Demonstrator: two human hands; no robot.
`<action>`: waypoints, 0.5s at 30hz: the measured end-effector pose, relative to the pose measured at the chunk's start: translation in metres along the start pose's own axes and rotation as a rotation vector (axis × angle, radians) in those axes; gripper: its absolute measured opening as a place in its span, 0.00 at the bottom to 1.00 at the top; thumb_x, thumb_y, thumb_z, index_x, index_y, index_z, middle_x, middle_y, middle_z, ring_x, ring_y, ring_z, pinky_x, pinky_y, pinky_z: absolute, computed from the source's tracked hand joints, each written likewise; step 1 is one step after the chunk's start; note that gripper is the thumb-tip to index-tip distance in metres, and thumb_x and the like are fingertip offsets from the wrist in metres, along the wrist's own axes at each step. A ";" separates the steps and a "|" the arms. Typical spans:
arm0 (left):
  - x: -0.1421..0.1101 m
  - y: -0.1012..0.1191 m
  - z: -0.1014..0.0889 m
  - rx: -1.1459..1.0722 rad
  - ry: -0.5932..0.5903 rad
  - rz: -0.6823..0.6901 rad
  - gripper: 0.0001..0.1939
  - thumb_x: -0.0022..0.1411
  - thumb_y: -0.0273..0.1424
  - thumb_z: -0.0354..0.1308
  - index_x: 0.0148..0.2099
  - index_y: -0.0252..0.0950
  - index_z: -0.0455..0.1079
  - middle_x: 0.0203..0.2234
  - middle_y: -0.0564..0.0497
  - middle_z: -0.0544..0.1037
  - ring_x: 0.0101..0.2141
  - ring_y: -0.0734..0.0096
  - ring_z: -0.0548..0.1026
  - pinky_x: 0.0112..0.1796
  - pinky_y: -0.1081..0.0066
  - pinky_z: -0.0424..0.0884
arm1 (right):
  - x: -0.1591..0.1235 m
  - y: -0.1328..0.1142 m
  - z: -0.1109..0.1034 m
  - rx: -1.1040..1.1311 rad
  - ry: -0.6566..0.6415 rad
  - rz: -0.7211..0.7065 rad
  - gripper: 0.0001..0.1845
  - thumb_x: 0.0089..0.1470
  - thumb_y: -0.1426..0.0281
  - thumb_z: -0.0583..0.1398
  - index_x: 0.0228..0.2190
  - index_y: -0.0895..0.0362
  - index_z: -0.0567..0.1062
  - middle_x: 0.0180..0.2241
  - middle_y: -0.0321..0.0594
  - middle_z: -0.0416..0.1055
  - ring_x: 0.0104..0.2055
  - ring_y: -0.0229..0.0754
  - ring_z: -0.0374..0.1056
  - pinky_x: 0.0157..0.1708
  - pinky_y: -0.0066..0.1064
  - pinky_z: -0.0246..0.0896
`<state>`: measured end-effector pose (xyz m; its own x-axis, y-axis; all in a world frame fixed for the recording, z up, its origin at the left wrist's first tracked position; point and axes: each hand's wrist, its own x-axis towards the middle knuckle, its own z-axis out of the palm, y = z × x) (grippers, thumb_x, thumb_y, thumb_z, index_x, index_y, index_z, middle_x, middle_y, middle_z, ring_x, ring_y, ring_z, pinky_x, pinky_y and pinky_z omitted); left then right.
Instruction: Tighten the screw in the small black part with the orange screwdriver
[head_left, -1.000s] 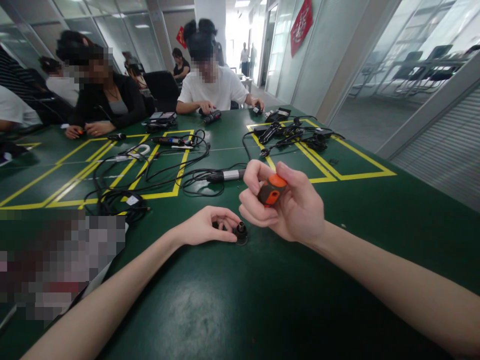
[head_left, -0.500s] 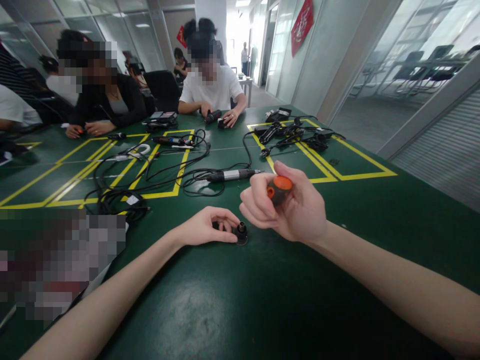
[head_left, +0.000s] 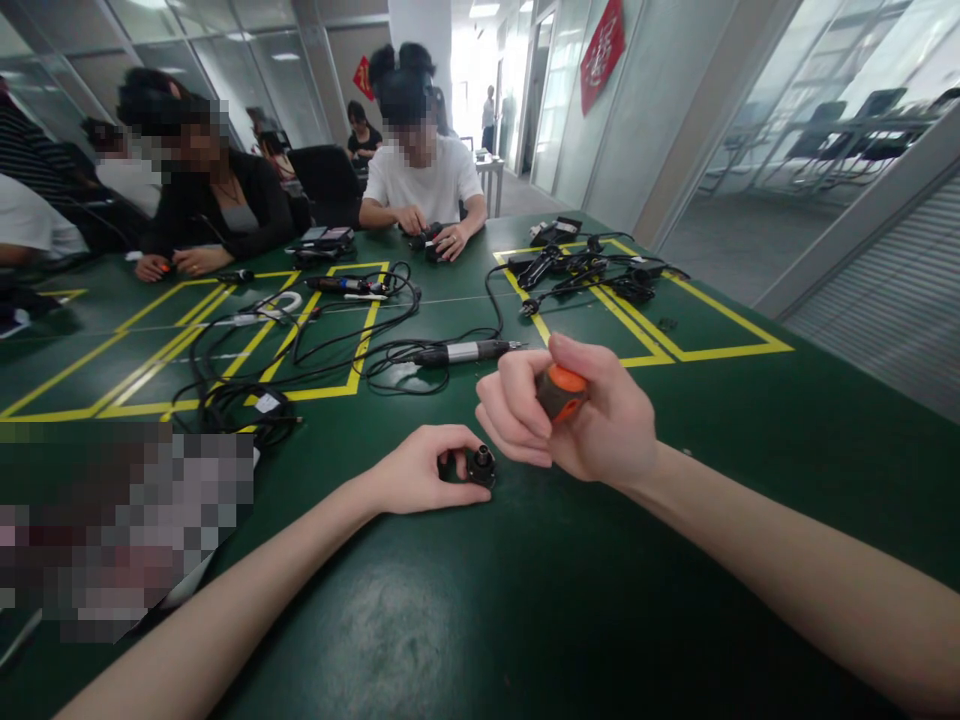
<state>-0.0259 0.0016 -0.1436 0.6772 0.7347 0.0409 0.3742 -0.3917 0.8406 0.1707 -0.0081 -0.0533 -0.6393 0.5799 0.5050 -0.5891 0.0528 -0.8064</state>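
On the table's near middle stands a small black fitting [head_left: 481, 466], round-based with a short metal stub pointing up. My left hand [head_left: 427, 468] curves around it from the left, the thumb along the near side and the index finger at the far side. My right hand [head_left: 574, 410] is raised just above and to the right, closed around an orange and dark grey screwdriver handle [head_left: 562, 393]. The fist hides much of the handle, and no shaft shows.
Beyond my hands lie a silver and black pen-shaped power tool [head_left: 465, 352] and coiled black cables [head_left: 247, 405]. More cables [head_left: 570, 265] lie in yellow-taped areas at the right. A blurred-out sheet [head_left: 150, 520] is at the left. Co-workers [head_left: 424, 175] sit across the table.
The screwdriver handle has turned in my right hand, which shifted slightly right. My left thumb and fingers have opened wider around the black fitting. The co-worker opposite has brought both hands together.
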 end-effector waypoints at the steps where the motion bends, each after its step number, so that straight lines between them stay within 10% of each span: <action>1: -0.001 0.000 0.002 0.063 0.015 0.032 0.18 0.58 0.41 0.70 0.47 0.35 0.78 0.37 0.48 0.80 0.35 0.66 0.77 0.37 0.69 0.71 | 0.001 0.000 0.000 -0.003 0.012 0.007 0.33 0.71 0.49 0.50 0.21 0.56 0.64 0.18 0.31 0.56 0.16 0.32 0.51 0.16 0.25 0.46; 7: -0.004 0.001 0.010 0.494 0.092 0.099 0.23 0.59 0.50 0.68 0.47 0.37 0.76 0.42 0.43 0.79 0.43 0.55 0.77 0.45 0.62 0.73 | 0.000 0.005 -0.003 0.079 0.003 0.004 0.33 0.67 0.42 0.53 0.24 0.55 0.63 0.16 0.24 0.47 0.15 0.29 0.40 0.15 0.22 0.40; 15: -0.004 -0.005 0.014 0.636 0.118 0.130 0.18 0.65 0.49 0.62 0.39 0.38 0.73 0.32 0.48 0.78 0.37 0.60 0.77 0.40 0.65 0.72 | -0.003 0.010 -0.005 -0.181 0.150 0.045 0.19 0.66 0.61 0.63 0.29 0.54 0.63 0.15 0.21 0.55 0.15 0.30 0.51 0.18 0.22 0.47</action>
<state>-0.0212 -0.0074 -0.1553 0.6812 0.7013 0.2099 0.6205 -0.7053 0.3428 0.1691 -0.0054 -0.0648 -0.5747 0.6984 0.4265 -0.4546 0.1609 -0.8760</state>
